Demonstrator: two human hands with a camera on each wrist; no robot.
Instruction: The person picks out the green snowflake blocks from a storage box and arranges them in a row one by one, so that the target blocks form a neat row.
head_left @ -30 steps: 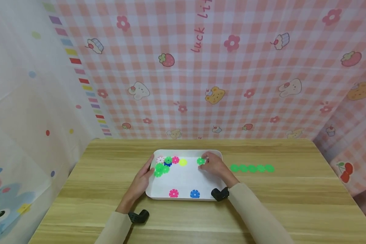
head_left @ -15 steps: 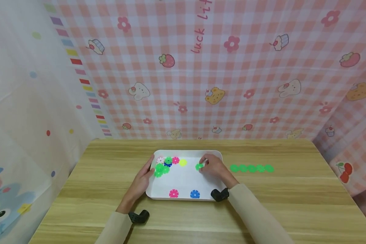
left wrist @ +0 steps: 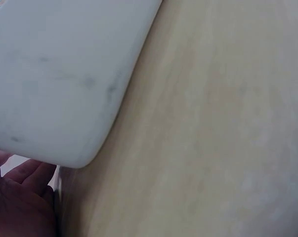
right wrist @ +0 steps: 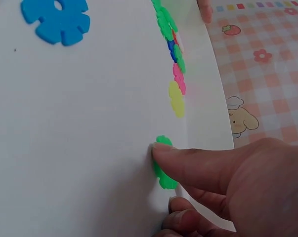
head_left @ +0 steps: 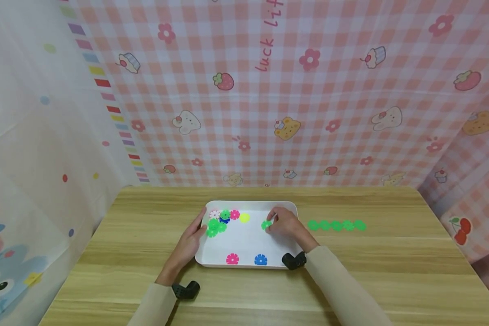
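My left hand point(head_left: 189, 242) grips the left side of a white tray point(head_left: 244, 242), its thumb over the rim. In the left wrist view, its fingers point(left wrist: 27, 177) lie by the tray's outer corner. Inside the tray's right part, my right hand point(head_left: 286, 222) pinches a green snowflake disc point(head_left: 265, 225). The right wrist view shows the thumb pressed on that disc point(right wrist: 167, 178), with the other fingers curled behind it. Several green discs point(head_left: 213, 225) are heaped at the tray's left, beside pale pink point(head_left: 214, 214), dark blue, pink point(head_left: 234, 214) and yellow point(head_left: 244, 218) ones.
Along the tray's near wall lie a pink disc point(head_left: 232, 259) and a blue disc point(head_left: 261, 259). To the right of the tray, several green discs form a row point(head_left: 336, 225) on the wooden table point(head_left: 371, 271). A checked cloth point(head_left: 248, 99) hangs behind the table.
My right hand has taken the green disc between thumb and fingers and drawn it slightly nearer, away from the tray's far wall. The left hand keeps its place on the tray.
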